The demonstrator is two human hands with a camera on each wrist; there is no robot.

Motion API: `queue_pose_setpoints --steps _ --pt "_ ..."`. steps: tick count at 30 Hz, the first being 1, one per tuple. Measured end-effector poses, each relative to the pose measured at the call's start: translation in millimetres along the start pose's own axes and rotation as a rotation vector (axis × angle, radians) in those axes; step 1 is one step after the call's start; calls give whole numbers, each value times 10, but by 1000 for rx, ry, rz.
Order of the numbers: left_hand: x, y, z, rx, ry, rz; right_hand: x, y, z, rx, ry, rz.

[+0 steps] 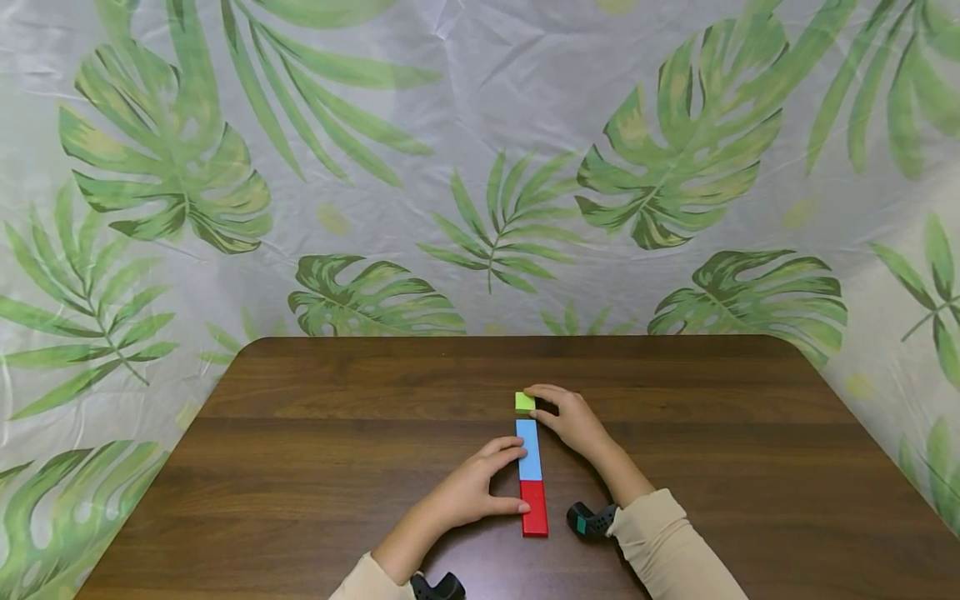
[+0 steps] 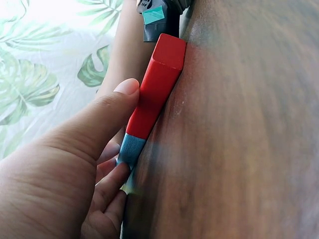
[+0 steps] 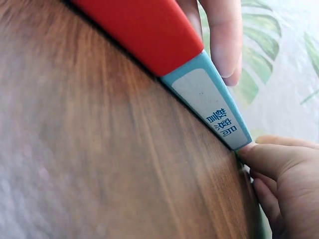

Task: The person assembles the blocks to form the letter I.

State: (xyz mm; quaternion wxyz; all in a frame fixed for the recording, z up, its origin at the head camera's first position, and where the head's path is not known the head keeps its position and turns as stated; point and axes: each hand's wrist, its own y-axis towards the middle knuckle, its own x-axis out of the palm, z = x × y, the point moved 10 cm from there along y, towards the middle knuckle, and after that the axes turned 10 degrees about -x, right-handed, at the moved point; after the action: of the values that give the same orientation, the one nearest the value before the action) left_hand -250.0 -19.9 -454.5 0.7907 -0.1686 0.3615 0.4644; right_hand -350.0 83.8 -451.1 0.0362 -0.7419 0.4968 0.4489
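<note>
A red block [image 1: 535, 509] and a light blue block [image 1: 529, 451] lie end to end in a line on the wooden table. In the right wrist view, the side of the blue block [image 3: 202, 94] carries a white panel with blue characters. My left hand [image 1: 468, 490] touches both from the left, its thumb on the red block [image 2: 158, 89] and its fingertips on the blue one. Just past the blue block's far end sits a small yellow-green block [image 1: 524, 402], pinched between the thumb and index finger of my right hand [image 1: 576, 421].
The brown wooden table [image 1: 315, 433] has rounded far corners. Behind it hangs a pale leaf-patterned cloth [image 1: 510, 100]. A black wrist device [image 1: 590, 521] with a teal patch sits at the right cuff, and another black one [image 1: 438, 586] at the left.
</note>
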Motion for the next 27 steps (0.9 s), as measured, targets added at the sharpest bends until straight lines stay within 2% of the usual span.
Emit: queue_pose_setpoints --steps 12,23,27 --pt "-9 -14 26 24 11 14 -12 -8 -35 -23 19 12" --pt "-15 -10 5 9 -10 10 -33 -4 -25 11 124 27" --pt "-35 -6 6 14 -32 25 -87 -5 -32 22 130 53"
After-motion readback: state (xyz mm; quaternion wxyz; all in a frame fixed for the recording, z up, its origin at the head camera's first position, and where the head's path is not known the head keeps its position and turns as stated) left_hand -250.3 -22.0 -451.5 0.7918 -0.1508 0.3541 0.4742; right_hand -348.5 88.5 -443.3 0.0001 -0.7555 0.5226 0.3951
